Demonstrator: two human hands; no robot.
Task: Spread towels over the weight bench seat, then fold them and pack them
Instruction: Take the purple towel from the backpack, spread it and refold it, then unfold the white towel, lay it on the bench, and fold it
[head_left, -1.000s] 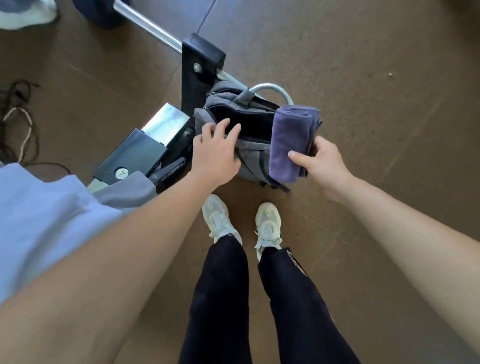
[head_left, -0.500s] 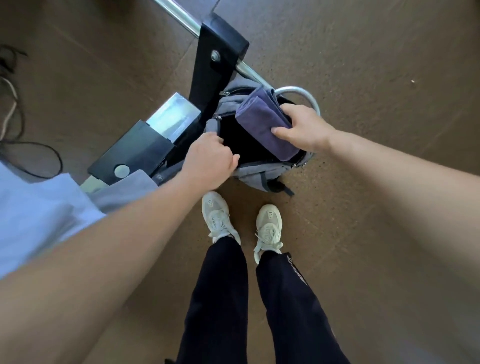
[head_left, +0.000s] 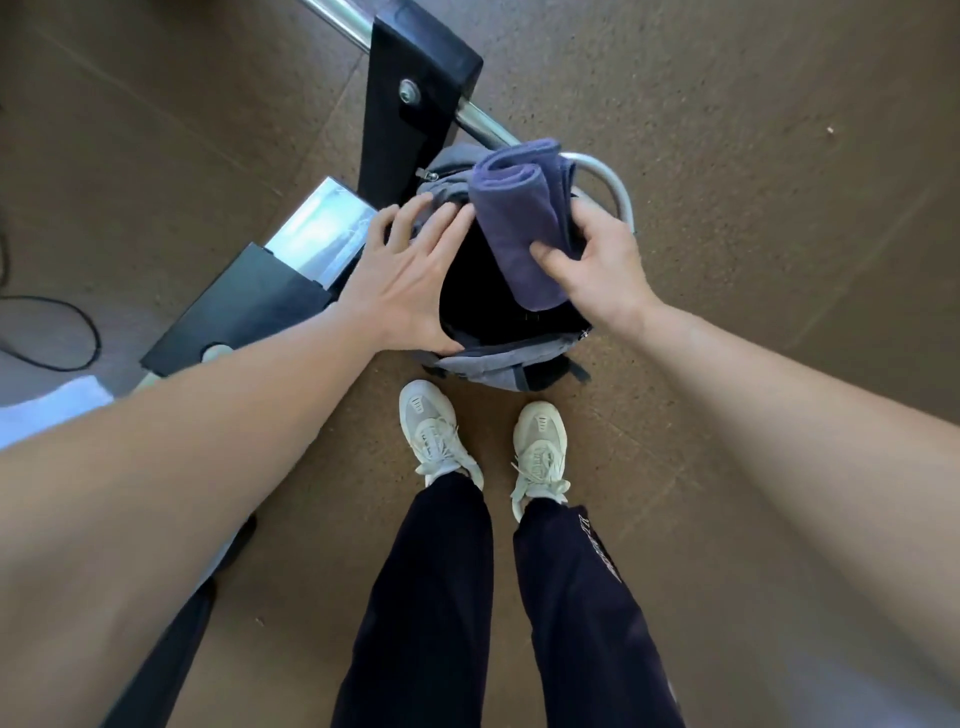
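A folded purple towel (head_left: 519, 218) hangs over the dark open mouth of a grey backpack (head_left: 493, 364) that stands on the floor by the bench frame. My right hand (head_left: 597, 265) grips the towel from the right side, thumb across its front. With straight fingers, my left hand (head_left: 415, 270) presses the left rim of the backpack's opening and touches the towel's edge. A pale blue towel (head_left: 52, 410) lies at the left edge on the bench.
The weight bench's black upright (head_left: 410, 98) and chrome bar (head_left: 483, 124) stand right behind the backpack. A chrome curved handle (head_left: 613, 192) pokes out on the right. A black cable (head_left: 62, 332) lies on the brown floor at left. My feet (head_left: 483, 441) stand just before the bag.
My left hand has opened flat against the bag's rim. The right hand has turned the towel more upright over the opening. The camera has come closer.
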